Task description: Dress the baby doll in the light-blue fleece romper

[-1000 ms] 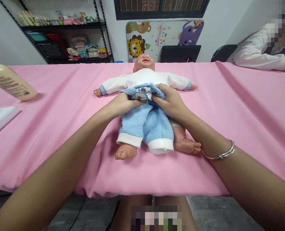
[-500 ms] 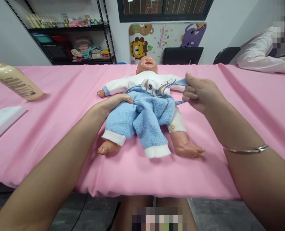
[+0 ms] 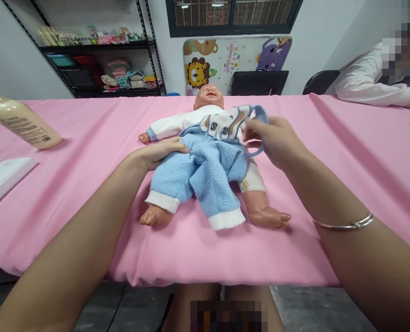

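A baby doll (image 3: 210,96) in a white top lies on its back on the pink table (image 3: 87,152). Light blue fleece overalls (image 3: 205,173) cover its hips and one leg; the other trouser leg lies empty beside a bare doll leg (image 3: 265,210). My left hand (image 3: 159,151) rests flat against the overalls at the doll's hip, fingers together. My right hand (image 3: 272,138) pinches a blue strap of the overalls and holds the printed bib (image 3: 223,123) lifted over the doll's chest.
A beige lotion bottle (image 3: 21,122) lies at the far left, with a white flat pack (image 3: 2,175) in front of it. Another person in a white sleeve (image 3: 371,85) leans on the table at the far right. Shelves and a dark chair stand behind.
Both hands were gripping the waist of the overalls a second ago. My right hand has since pulled the strap and bib up and over the chest; my left hand stayed at the hip.
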`<state>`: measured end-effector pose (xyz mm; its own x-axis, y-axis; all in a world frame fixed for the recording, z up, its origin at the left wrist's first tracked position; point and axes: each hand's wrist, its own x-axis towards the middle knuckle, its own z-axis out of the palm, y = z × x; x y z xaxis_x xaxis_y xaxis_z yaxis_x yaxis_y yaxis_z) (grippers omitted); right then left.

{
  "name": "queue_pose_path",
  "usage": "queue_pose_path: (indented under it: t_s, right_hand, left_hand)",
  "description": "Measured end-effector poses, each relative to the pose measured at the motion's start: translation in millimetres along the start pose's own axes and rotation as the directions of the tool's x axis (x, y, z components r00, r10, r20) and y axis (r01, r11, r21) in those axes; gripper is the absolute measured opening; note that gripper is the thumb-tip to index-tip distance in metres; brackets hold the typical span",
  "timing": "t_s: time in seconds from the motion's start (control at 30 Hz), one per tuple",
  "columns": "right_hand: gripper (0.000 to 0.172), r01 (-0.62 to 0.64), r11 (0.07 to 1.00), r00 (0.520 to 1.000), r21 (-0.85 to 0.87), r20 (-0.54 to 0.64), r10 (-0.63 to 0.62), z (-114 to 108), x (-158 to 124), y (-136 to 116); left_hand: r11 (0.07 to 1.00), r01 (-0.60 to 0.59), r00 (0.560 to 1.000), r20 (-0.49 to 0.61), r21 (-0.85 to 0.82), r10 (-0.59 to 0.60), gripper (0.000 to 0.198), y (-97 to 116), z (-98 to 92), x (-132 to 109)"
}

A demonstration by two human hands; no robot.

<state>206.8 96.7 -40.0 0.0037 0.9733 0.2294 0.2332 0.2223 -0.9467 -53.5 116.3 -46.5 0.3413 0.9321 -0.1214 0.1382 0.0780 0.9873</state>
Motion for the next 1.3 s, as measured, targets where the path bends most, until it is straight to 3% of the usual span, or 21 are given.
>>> queue_pose_path:
  t_s: [0.1,0.2,0.33,0.4,0.47,0.57,0.67,0.77,0.8,0.87,0.9,0.97,1.03,1.13,1.23,1.3]
  right_hand:
    - [0.032,-0.057,0.989,0.998,0.134,-0.026,0.061,-6.7,6.9,6.6]
    - [0.036,-0.097,0.992,0.988,0.081,0.125,0.087,-2.3,-0.4,3.7]
    - [0.035,-0.043,0.999,0.929,0.012,0.367,0.035,6.6,-17.2,-10.6]
    - [0.036,-0.068,0.995,0.919,0.073,0.393,0.034,7.0,-19.4,-15.2]
    - [0.032,-0.099,0.976,0.949,0.193,0.315,0.034,5.1,-15.5,-15.0]
    - [0.031,-0.047,0.945,0.991,0.323,0.134,0.003,1.7,-3.3,-7.4]
    - [0.031,0.018,0.966,1.000,0.258,0.017,-0.023,1.6,4.9,0.6]
    - [0.027,0.118,0.987,0.992,0.111,-0.061,-0.112,7.2,0.9,-0.3]
    - [0.025,0.174,0.984,0.983,0.040,-0.063,-0.171,10.5,-3.0,-2.7]
    - [0.018,0.296,0.944,0.954,-0.143,-0.008,-0.300,18.9,-13.3,-8.9]
    - [0.013,0.353,0.905,0.935,-0.238,0.051,-0.351,23.3,-18.8,-12.1]
    - [0.007,0.447,0.816,0.895,-0.366,0.183,-0.408,30.9,-28.6,-17.1]
    - [0.005,0.504,0.778,0.862,-0.374,0.269,-0.429,34.1,-34.7,-20.7]
    - [0.011,0.492,0.854,0.852,-0.168,0.296,-0.432,28.3,-34.7,-25.3]
    - [0.021,0.361,0.928,0.890,0.087,0.266,-0.371,15.8,-25.9,-26.5]
    - [0.025,0.296,0.952,0.937,0.072,0.173,-0.305,9.1,-17.5,-20.7]
  left_hand:
    - [0.994,0.109,0.986,0.128,-0.029,-0.104,0.024,0.5,-3.2,-0.8]
    - [0.990,0.126,0.985,0.125,-0.059,-0.118,0.026,0.6,-1.3,-2.0]
    - [0.990,0.104,0.986,0.141,-0.091,-0.090,0.035,-1.1,3.5,-1.5]
    - [0.993,0.073,0.986,0.156,-0.091,-0.058,0.041,-2.1,2.8,-0.8]
    - [0.997,0.044,0.984,0.175,-0.068,-0.031,0.044,-2.9,-0.9,-0.8]
    - [1.000,0.022,0.982,0.188,0.015,-0.025,0.049,-3.1,-9.6,-1.3]
    - [0.984,0.026,0.987,0.152,0.175,-0.053,0.050,-1.7,-14.3,-1.1]
    - [0.913,-0.061,0.995,-0.044,0.403,0.086,0.043,3.5,-7.3,-2.6]
    - [0.875,-0.111,0.972,-0.133,0.471,0.195,0.044,6.6,-2.1,-4.5]
    - [0.776,-0.239,0.871,-0.225,0.584,0.438,0.053,14.3,11.1,-11.2]
    - [0.706,-0.321,0.818,-0.191,0.632,0.543,0.061,18.4,18.3,-15.5]
    - [0.529,-0.488,0.735,0.000,0.694,0.678,0.075,25.0,31.3,-23.8]
    - [0.385,-0.580,0.686,0.177,0.718,0.705,0.073,26.8,40.3,-27.9]
    - [0.245,-0.602,0.642,0.278,0.760,0.714,0.050,20.8,44.1,-23.6]
    - [0.047,-0.596,0.572,0.382,0.802,0.726,0.021,13.1,41.8,-15.8]
    - [-0.040,-0.575,0.540,0.416,0.817,0.732,0.013,11.2,41.7,-14.8]
